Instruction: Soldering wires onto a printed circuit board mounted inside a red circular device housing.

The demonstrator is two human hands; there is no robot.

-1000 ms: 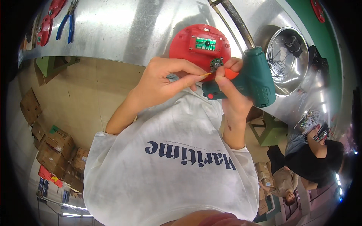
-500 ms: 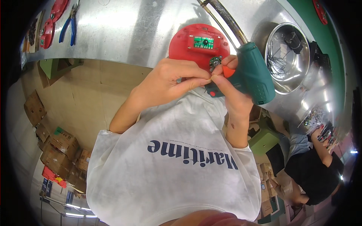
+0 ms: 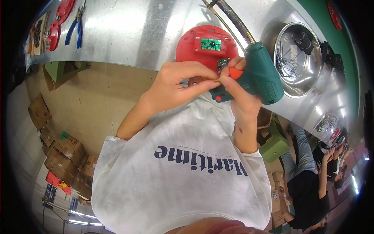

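My left hand (image 3: 177,82) is closed in a pinch on a thin yellow wire (image 3: 216,80). The wire runs across to the thumb tip of my right hand (image 3: 245,91), whose thumb and fingers are pinched together on its other end. Just beyond those fingers is a small round part with a green rim (image 3: 223,63). A red round housing (image 3: 187,48) with a green circuit board (image 3: 210,44) lies behind my hands. Against my right hand is a dark green pistol-shaped tool (image 3: 265,74), with an orange trigger and a metal tube; the hand partly covers its handle.
A steel bowl (image 3: 286,84) with dark wire pieces stands at the right. Blue-handled pliers (image 3: 74,31) and more red housings (image 3: 52,35) lie at the left of the metal table (image 3: 128,27). Cardboard boxes (image 3: 64,156) are stacked lower left. A co-worker in black (image 3: 307,195) is at the right.
My left hand has drawn slightly away from the right, so more yellow wire shows between them. The whole view has shifted a little, and the co-worker at the right has changed position.
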